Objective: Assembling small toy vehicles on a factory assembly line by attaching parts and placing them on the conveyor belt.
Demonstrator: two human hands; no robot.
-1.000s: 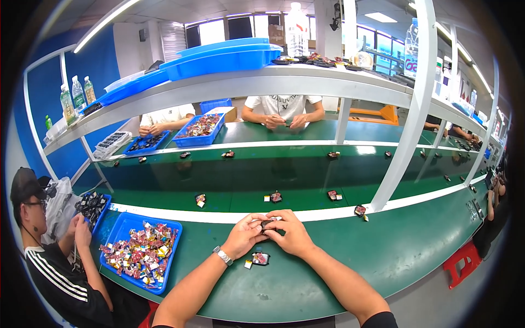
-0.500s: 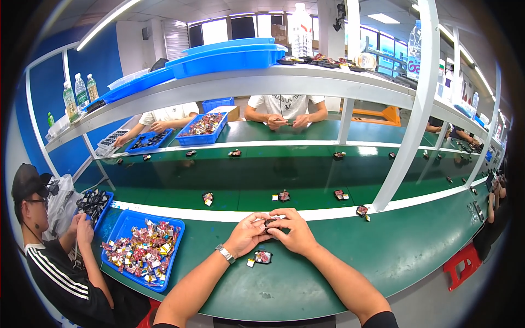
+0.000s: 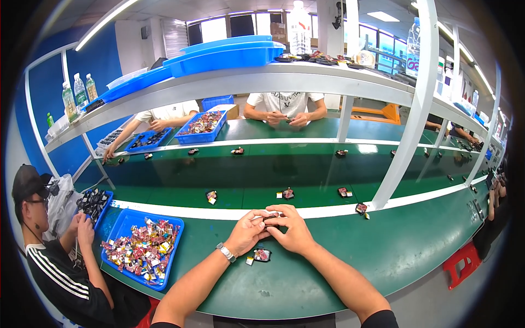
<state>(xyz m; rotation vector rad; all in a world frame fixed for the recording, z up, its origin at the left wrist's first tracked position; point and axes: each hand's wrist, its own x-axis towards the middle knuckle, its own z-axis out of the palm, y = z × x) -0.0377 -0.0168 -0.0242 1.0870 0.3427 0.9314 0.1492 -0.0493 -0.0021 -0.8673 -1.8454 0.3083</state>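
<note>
Between my fingers is a small black plastic case [image 3: 270,218], partly covered by the fingertips. My left hand [image 3: 244,235], with a watch on the wrist, grips it from the left side. From the right, my right hand [image 3: 292,228] closes on it too, fingers bent over its top. Just below the hands, a small black casing with a reddish circuit board [image 3: 262,255] lies on the green worktable [image 3: 306,273]. A little white and yellow piece [image 3: 249,261] rests beside it.
A blue tray [image 3: 180,232] heaped with red-and-yellow electronic parts stands to the left, near a seated co-worker [image 3: 54,262]. Beyond a white rail, a green belt [image 3: 246,180] carries spaced-out assemblies. A slanted white post [image 3: 407,109] rises at right, supporting a shelf [image 3: 229,82].
Assemblies on the belt have shifted slightly to the right. My hands stay almost in place around the case, with small finger movements. Across the belt, a co-worker's arm reaches further left.
</note>
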